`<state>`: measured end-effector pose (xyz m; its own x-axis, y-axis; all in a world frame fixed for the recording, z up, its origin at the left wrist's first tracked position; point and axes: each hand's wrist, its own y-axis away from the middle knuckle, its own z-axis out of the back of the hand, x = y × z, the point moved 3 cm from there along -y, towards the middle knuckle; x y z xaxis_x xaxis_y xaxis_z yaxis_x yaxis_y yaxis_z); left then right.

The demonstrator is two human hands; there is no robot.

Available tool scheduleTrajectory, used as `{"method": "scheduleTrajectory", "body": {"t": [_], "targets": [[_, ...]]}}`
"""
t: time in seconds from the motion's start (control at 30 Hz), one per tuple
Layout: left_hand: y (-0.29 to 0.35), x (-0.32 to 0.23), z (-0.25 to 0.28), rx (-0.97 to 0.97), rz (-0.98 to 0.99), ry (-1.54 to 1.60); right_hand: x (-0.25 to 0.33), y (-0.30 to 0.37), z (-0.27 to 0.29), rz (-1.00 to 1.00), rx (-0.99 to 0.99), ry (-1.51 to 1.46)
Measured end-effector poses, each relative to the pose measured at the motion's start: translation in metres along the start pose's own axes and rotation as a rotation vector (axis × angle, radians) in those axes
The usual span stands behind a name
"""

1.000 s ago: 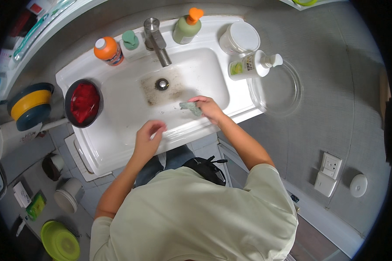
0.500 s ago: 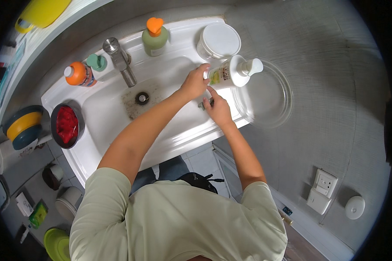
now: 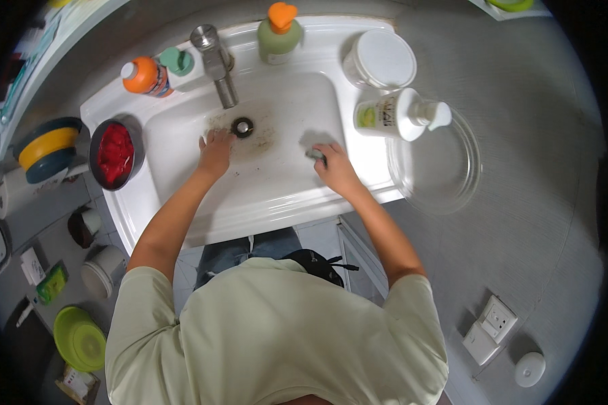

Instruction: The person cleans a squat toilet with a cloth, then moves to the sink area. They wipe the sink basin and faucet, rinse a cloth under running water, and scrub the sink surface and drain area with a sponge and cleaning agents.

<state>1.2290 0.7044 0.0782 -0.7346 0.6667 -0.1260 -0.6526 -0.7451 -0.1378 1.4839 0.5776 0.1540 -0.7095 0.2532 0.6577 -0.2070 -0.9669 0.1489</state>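
Left hand (image 3: 215,154) has moved from the pump bottle (image 3: 392,115) to near the drain (image 3: 242,127), loosely spread, apparently empty; right hand (image 3: 332,167) clutches grey-green cloth (image 3: 315,155). Dark bowl (image 3: 138,150) holds red fabric (image 3: 116,155).

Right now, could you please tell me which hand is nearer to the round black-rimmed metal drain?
The left hand is nearer, close beside the drain, at its lower left; the right hand is farther, to its lower right, holding a small grey-green cloth.
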Motion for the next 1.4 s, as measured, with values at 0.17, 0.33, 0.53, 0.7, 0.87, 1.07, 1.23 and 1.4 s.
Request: {"method": "scheduleTrajectory", "body": {"t": [0.17, 0.33, 0.53, 0.7, 0.87, 1.07, 1.23, 1.4], "targets": [[0.016, 0.013, 0.017, 0.237, 0.051, 0.075, -0.009, -0.089, -0.039, 0.662, -0.091, 0.574], [0.034, 0.035, 0.037, 0.312, 0.248, 0.518, -0.044, -0.079, -0.091, 0.480, 0.119, 0.630], [0.005, 0.039, 0.104, 0.371, 0.648, 1.364, 0.006, -0.037, -0.110, 0.132, 0.216, -0.032], [-0.080, 0.008, 0.184, 0.339, 0.660, 1.992, 0.020, -0.072, -0.103, -0.489, 0.112, -0.879], [-0.107, 0.018, 0.185, 0.374, 0.653, 2.027, 0.051, -0.096, -0.080, -0.624, 0.088, -1.077], [-0.110, 0.026, 0.196, 0.285, 0.541, 2.053, 0.060, -0.122, -0.089, -0.532, 0.076, -1.220], [-0.087, 0.041, 0.158, 0.081, 0.739, 1.978, 0.076, -0.150, -0.119, -0.471, 0.203, -1.356], [-0.037, 0.037, 0.038, 0.003, 1.306, 1.944, 0.079, -0.152, -0.134, -0.388, 0.208, -1.047]]}}
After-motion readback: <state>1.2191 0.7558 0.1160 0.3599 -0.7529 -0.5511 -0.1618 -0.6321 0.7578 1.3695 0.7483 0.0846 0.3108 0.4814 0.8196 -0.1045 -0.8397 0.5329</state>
